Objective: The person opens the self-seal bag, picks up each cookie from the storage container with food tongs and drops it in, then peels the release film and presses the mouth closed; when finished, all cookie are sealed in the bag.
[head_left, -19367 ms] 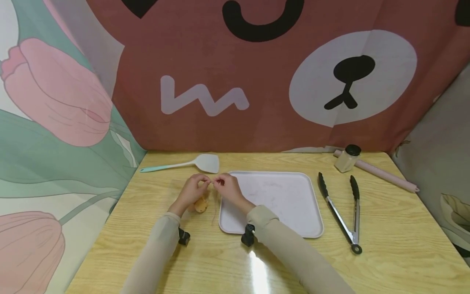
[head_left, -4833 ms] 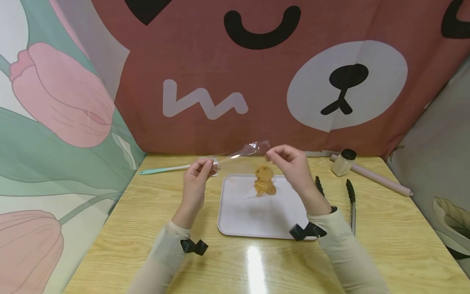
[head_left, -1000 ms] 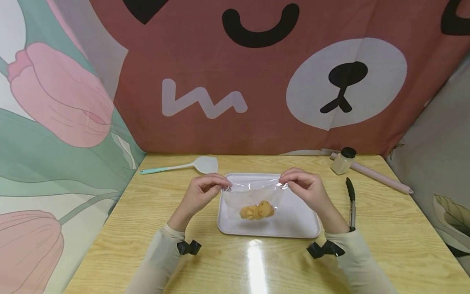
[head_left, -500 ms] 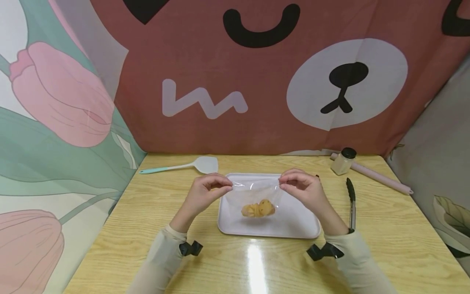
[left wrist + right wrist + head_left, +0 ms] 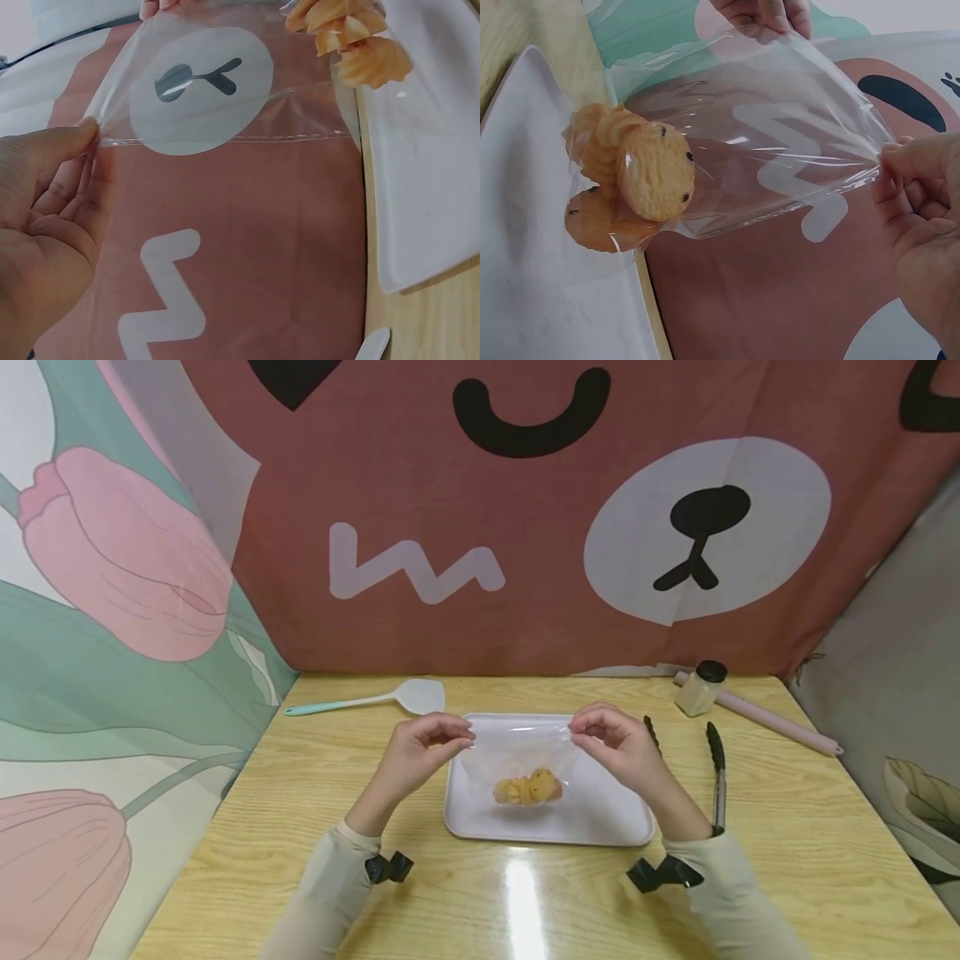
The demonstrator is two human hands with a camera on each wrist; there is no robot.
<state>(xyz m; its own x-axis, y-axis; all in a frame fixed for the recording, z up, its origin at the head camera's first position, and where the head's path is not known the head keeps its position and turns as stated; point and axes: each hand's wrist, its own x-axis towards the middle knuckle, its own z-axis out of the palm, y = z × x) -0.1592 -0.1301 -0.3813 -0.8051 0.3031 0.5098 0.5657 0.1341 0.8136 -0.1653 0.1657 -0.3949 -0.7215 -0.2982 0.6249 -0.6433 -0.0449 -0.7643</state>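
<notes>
A clear plastic bag (image 5: 517,747) with several golden cookies (image 5: 528,787) in its bottom hangs over the white tray (image 5: 600,827). At the bag's left upper corner, my left hand (image 5: 420,752) pinches the film between thumb and fingers. My right hand (image 5: 618,747) pinches the opposite corner, so the upper edge is stretched between them. In the right wrist view, dark specks dot a round cookie (image 5: 660,171), and others lie behind it. The left wrist view shows ridged cookies (image 5: 371,60) through the film, above the tray's edge.
A spatula (image 5: 420,696) with a mint handle lies behind the tray's left side. To the right, tongs (image 5: 717,768) are partly hidden by my right arm. A black-lidded jar (image 5: 701,689) stands against a pink roll (image 5: 780,722) at the back right.
Earlier the hands were close together left of the tray, with the cookies beneath. The bag of cookies is now held spread over the tray. The hands barely moved in the last second.
</notes>
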